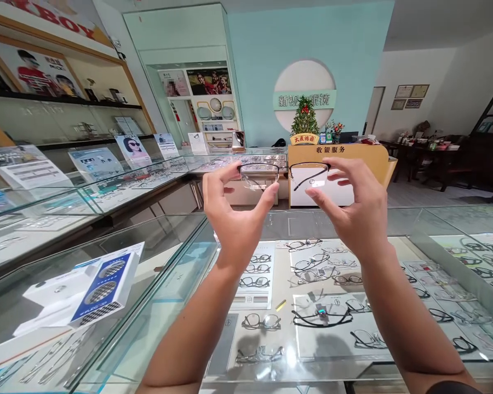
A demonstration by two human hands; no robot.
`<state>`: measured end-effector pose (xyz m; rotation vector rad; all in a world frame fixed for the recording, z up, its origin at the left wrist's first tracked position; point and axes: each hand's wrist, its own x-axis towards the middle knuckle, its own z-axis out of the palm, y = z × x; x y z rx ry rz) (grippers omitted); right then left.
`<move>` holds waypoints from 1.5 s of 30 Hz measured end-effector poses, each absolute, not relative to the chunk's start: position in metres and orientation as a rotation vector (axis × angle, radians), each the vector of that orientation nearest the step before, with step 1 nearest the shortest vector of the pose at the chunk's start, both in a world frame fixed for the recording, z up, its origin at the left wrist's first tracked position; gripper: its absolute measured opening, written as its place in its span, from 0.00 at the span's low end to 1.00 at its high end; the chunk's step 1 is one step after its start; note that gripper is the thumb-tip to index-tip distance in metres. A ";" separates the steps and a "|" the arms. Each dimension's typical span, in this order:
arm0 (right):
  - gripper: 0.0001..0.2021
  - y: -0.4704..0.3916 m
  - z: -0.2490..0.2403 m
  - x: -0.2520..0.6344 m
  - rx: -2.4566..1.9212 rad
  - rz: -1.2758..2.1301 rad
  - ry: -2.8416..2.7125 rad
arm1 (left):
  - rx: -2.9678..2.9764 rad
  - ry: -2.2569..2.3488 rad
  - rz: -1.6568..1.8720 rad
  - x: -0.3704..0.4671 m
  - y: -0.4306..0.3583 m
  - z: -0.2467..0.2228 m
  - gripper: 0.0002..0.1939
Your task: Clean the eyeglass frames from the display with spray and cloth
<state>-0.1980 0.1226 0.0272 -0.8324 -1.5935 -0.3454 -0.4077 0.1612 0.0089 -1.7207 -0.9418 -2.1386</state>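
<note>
A pair of eyeglasses [267, 164] with a dark upper rim is held up in front of me, above the glass counter. My left hand [236, 216] grips its left end, the thumb under the lens and the fingers at the outer corner. At the other end, my right hand [355, 202] pinches the frame's right corner, its thumb apart below. One dark temple arm [311, 178] shows folded behind the right lens. Under my forearms, a glass display case [279, 372] holds several rows of eyeglasses, among them a black pair [322, 317].
To the left, a blue and white box [101, 287] stands on the glass. A long glass showcase [139, 191] with propped-up cards runs along the left wall. Ahead stands a yellow and white cashier counter [345, 164] with a plant [305, 117] on it.
</note>
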 end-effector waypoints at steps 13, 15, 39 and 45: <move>0.20 0.133 0.026 -0.190 -0.834 -0.072 -1.633 | -1.726 -0.958 -2.130 -0.405 0.170 0.005 0.32; 0.21 0.134 0.026 -0.190 -0.835 -0.065 -1.635 | -1.736 -0.960 -2.131 -0.405 0.171 0.004 0.31; 0.18 0.119 0.030 -0.189 -0.878 -0.123 -1.582 | -1.895 -0.892 -2.279 -0.407 0.175 0.006 0.30; 0.19 0.117 0.031 -0.191 -0.869 0.037 -1.586 | -1.840 -0.871 -2.274 -0.408 0.174 0.006 0.30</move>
